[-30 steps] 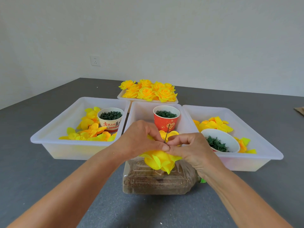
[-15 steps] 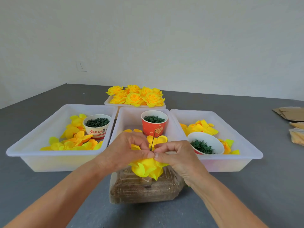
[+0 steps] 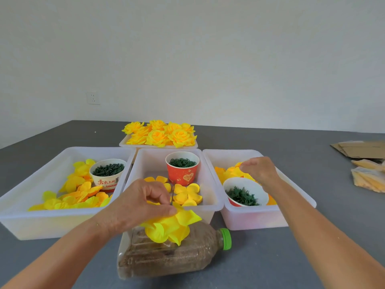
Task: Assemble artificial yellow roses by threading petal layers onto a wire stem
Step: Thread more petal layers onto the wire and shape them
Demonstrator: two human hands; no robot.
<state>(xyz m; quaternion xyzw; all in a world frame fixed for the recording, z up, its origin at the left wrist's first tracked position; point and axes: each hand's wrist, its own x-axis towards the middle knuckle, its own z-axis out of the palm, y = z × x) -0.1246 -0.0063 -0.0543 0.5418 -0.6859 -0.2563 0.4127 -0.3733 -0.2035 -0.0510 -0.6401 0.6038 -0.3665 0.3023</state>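
The half-built rose (image 3: 173, 226), a moment ago held by both hands, is now held by the left hand (image 3: 143, 203) alone just above the bottle (image 3: 173, 253), its thumb and fingers pinched around the thin wire stem (image 3: 172, 195) over the gathered petals. The right hand (image 3: 258, 170) has been moved off to the tray right of the bottle (image 3: 268, 217), where its fingers are curled down onto the loose petals (image 3: 233, 172); whether one is yet pinched cannot be told. The next layer is judged to be under way.
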